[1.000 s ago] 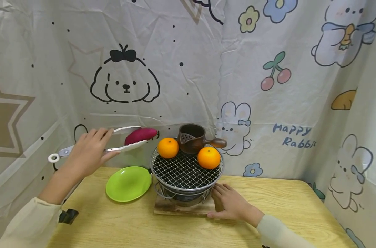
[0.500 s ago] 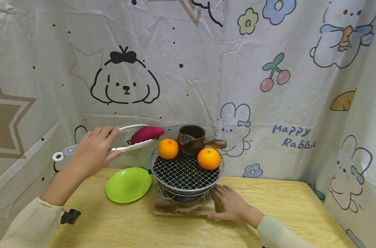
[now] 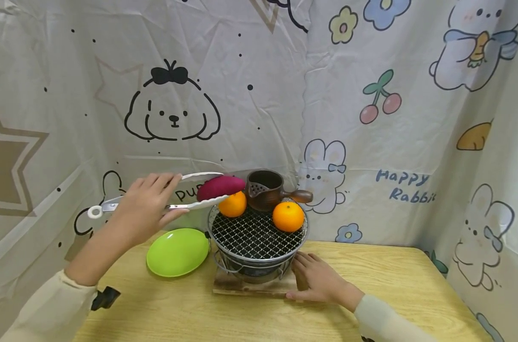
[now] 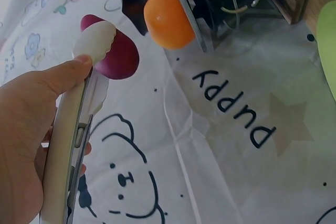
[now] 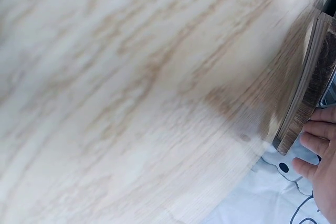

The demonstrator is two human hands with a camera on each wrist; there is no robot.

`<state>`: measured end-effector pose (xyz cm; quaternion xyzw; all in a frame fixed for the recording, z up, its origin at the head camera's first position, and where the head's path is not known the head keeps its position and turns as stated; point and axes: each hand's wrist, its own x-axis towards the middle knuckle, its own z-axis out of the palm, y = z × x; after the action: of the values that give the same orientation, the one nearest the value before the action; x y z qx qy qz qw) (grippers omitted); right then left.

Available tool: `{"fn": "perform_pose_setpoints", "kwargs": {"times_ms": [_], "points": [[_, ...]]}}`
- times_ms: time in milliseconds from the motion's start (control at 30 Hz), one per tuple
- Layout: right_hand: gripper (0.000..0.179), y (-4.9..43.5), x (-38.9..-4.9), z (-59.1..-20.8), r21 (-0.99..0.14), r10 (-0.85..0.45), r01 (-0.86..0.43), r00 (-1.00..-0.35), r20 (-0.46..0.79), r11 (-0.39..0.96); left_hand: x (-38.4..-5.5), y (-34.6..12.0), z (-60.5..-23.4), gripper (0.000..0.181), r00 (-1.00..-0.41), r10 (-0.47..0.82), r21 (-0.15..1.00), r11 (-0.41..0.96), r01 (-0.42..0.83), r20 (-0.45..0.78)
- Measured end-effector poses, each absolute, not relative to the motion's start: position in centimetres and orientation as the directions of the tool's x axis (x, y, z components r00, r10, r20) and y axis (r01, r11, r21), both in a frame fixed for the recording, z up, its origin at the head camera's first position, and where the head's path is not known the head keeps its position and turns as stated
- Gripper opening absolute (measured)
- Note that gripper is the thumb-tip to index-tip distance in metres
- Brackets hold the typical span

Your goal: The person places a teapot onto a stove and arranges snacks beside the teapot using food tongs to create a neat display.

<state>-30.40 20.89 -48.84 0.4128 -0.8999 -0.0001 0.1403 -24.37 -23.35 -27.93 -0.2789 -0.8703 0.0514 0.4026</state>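
My left hand [image 3: 145, 209] grips a pair of white-tipped tongs [image 3: 207, 202] around their arms. Between the tong tips is a purple sweet potato [image 3: 221, 187], held in the air at the left rim of a round grill [image 3: 259, 242]. In the head view it overlaps the left orange [image 3: 233, 205]; in the left wrist view the thumb presses along the tongs [image 4: 65, 129] just behind the sweet potato [image 4: 122, 56]. My right hand [image 3: 320, 280] rests against the right side of the wooden board [image 3: 250, 288] under the grill, its fingers nearly straight along the board's edge [image 5: 307, 87].
On the grill's mesh stand a second orange [image 3: 288, 216] at the right and a brown clay teapot [image 3: 264, 192] at the back, its handle pointing right. A green plate [image 3: 177, 254] lies left of the grill on the wooden table [image 3: 391, 285]. A printed cloth [image 3: 259, 118] hangs behind.
My left hand has moved right with the tongs and the sweet potato, from above the plate to the grill's left rim, over the left orange. The right hand has stayed at the board.
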Motion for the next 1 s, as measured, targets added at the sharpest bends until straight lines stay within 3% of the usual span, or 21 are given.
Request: {"fn": "perform_pose_setpoints", "kwargs": {"times_ms": [433,667,1000], "points": [[0.099,20.8,-30.5,-48.5,0.112,-0.744,-0.744,-0.62,0.249,0.658,-23.7,-21.1,-27.9,0.086,-0.552,0.6,-0.366,0.796,0.482,0.579],[0.097,20.8,-30.4,-48.7,0.116,-0.743,-0.742,-0.624,0.24,0.66,-23.4,-20.2,-28.4,0.076,-0.528,0.643,-0.408,0.763,0.501,0.555],[0.096,20.8,-30.5,-48.9,0.116,-0.745,-0.745,-0.618,0.251,0.657,-23.5,-19.5,-28.7,0.076,-0.521,0.681,-0.421,0.73,0.539,0.515]]}}
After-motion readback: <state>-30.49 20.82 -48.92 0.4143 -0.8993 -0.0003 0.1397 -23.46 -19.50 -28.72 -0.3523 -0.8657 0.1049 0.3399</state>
